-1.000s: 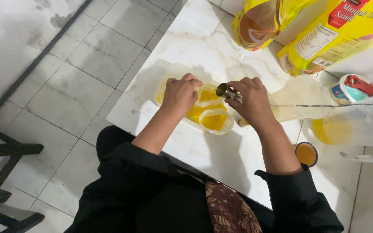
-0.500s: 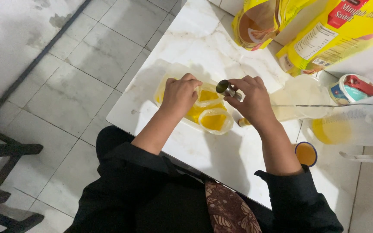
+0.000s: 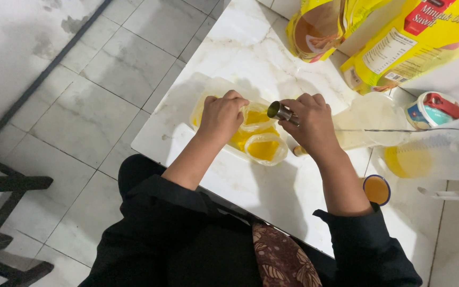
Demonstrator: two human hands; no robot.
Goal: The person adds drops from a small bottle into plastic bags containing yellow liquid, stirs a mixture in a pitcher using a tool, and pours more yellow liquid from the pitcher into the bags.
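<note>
At frame centre, the right hand (image 3: 310, 123) grips a small metal scoop (image 3: 279, 111) over yellow-filled cups (image 3: 264, 148) while the left hand (image 3: 222, 116) closes on one cup's rim, steadying it mid-fill.

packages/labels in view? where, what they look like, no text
Yellow pouch: top right on the counter, big soft bag, red patch and white label panel.
Second pouch: top centre, left of the first, yellow and orange, crumpled.
Round tub: right edge, white rim, teal and red lid.
</note>
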